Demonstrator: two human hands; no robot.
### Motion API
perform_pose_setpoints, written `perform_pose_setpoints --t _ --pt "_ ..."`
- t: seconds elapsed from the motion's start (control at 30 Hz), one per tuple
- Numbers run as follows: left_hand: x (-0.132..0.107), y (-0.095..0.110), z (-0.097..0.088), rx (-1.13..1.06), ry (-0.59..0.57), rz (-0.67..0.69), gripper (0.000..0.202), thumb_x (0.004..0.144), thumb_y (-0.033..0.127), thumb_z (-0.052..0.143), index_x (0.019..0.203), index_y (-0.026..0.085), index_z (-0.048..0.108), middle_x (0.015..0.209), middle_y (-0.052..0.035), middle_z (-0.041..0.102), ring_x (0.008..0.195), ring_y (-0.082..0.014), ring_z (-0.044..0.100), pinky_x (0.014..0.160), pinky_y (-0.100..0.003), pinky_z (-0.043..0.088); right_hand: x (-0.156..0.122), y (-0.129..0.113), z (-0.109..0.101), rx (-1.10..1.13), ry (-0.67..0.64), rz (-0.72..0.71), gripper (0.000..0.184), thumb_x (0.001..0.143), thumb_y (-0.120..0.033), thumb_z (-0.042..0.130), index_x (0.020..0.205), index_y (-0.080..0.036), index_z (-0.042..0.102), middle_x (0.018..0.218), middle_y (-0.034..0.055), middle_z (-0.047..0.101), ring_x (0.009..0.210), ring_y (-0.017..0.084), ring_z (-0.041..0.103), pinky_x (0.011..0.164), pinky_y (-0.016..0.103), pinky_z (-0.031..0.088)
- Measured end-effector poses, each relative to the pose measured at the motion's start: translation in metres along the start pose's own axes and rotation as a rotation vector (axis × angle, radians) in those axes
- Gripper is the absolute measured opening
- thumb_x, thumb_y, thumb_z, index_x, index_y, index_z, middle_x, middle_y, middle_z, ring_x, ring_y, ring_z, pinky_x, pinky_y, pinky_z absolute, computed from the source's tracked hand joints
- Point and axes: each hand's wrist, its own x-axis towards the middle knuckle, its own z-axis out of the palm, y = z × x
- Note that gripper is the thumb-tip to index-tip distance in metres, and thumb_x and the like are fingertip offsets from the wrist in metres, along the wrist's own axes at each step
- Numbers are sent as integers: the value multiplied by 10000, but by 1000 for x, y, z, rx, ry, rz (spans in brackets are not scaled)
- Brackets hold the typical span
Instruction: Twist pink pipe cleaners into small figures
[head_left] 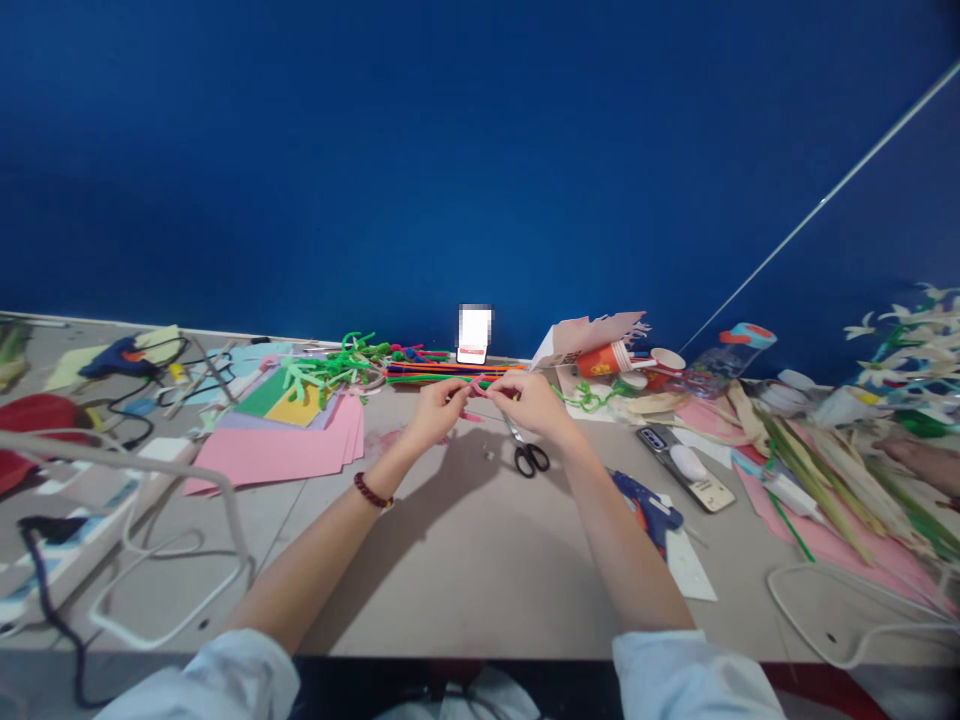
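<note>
Above the middle of the table, my left hand and my right hand are close together, fingertips pinched. Between them runs a short pink pipe cleaner, gripped at both sides; its exact shape is too small to make out. Black-handled scissors lie on the table beside my right wrist, their blades partly hidden by that hand. Just behind my hands lies a row of coloured pipe cleaners. A lit phone leans upright against the blue wall.
Pink paper sheets and green pipe-cleaner shapes are on the left, near a white power strip. To the right are a blue glue gun, a phone, paper cups and dried leaves. Another person's hand shows at far right.
</note>
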Motion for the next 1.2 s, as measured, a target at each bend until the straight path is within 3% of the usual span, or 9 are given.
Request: perform_pose_setpoints --t 0.17,0.3,0.4,0.5,0.6,0.7,0.9,1.03,1.2 --pt "1 6 2 -225 -7 -60 226 757 367 559 734 153 628 556 23 510 518 -96 485 580 -239 479 0 -2 -2 83 -2 26 171 758 -236 569 681 -181 712 664 26 649 598 139 534 548 248 377" --pt "-1 17 0 -332 -112 -18 255 777 399 559 732 152 607 542 31 486 533 -92 492 576 -223 470 0 1 -3 146 -126 87 183 769 -272 572 732 -175 723 674 17 664 595 135 535 558 245 385" --pt "-4 23 -4 -254 -234 3 287 799 420 538 730 147 595 590 4 525 554 -105 537 513 -201 431 2 12 -5 182 -163 115 178 772 -272 578 782 -179 730 720 24 682 638 146 566 592 250 406" --pt "-8 27 -6 -105 -433 -5 289 831 408 488 764 151 603 620 -7 540 530 -116 567 445 -187 375 4 24 -9 155 -120 84 145 765 -262 600 770 -203 733 777 26 695 721 159 600 668 262 424" --pt "-11 29 -5 108 -540 122 235 840 296 456 742 171 628 653 -22 590 580 -128 576 502 -201 388 4 29 -13 55 -88 59 102 739 -268 644 719 -213 727 769 21 680 734 161 596 678 265 418" --pt "-13 30 0 350 -477 243 206 795 172 468 684 186 641 719 -49 653 669 -160 580 604 -234 406 3 22 -11 -87 -75 15 87 730 -230 648 679 -204 714 737 24 646 706 153 567 641 260 398" --pt "-12 19 4 557 -170 165 230 822 158 437 747 175 654 742 -82 664 672 -184 582 589 -246 362 1 1 7 -157 -4 3 96 742 -191 617 665 -187 674 763 25 613 661 135 541 596 251 383" --pt "-4 4 0 434 -47 131 224 833 183 430 762 169 643 653 -36 626 580 -151 529 552 -232 334 0 2 15 -77 -26 -31 130 780 -227 578 716 -195 686 811 36 632 686 142 559 597 250 396" --pt "1 -4 2 173 -27 59 242 854 286 430 778 160 623 568 10 536 524 -124 493 524 -209 350 3 10 11 -69 -16 0 118 769 -213 584 722 -191 690 756 26 612 644 134 542 575 247 391"
